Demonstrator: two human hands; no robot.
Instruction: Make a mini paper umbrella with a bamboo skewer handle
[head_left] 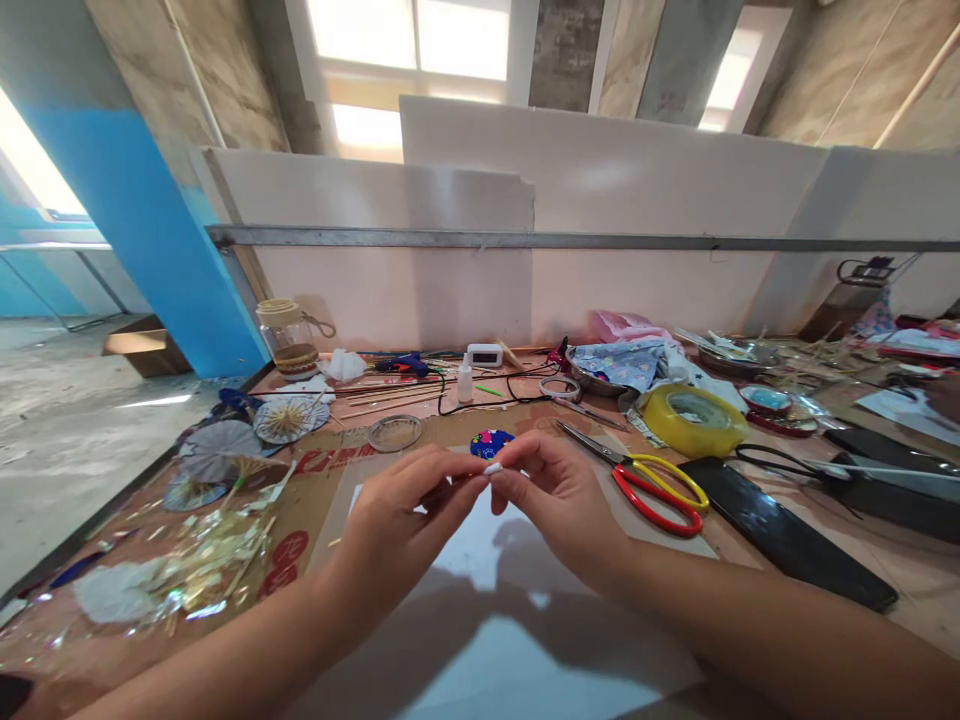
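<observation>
A small white piece (492,468), perhaps rolled paper or foam, is pinched between both hands above the white sheet (480,640). My left hand (409,515) grips its left end with thumb and forefinger. From the other side, my right hand (562,500) holds its right end the same way. Just beyond the fingertips lies a round blue patterned piece (489,441), partly hidden by my right hand. Scissors (651,488) with one red and one yellow handle rest to the right of my right hand, blades pointing away to the left.
A roll of yellow tape (694,418) and a black phone (787,535) lie on the right. A small white bottle (464,380) and a glue gun (405,366) are at the back. Clear scraps (206,565) and paper fans (292,415) cover the left side.
</observation>
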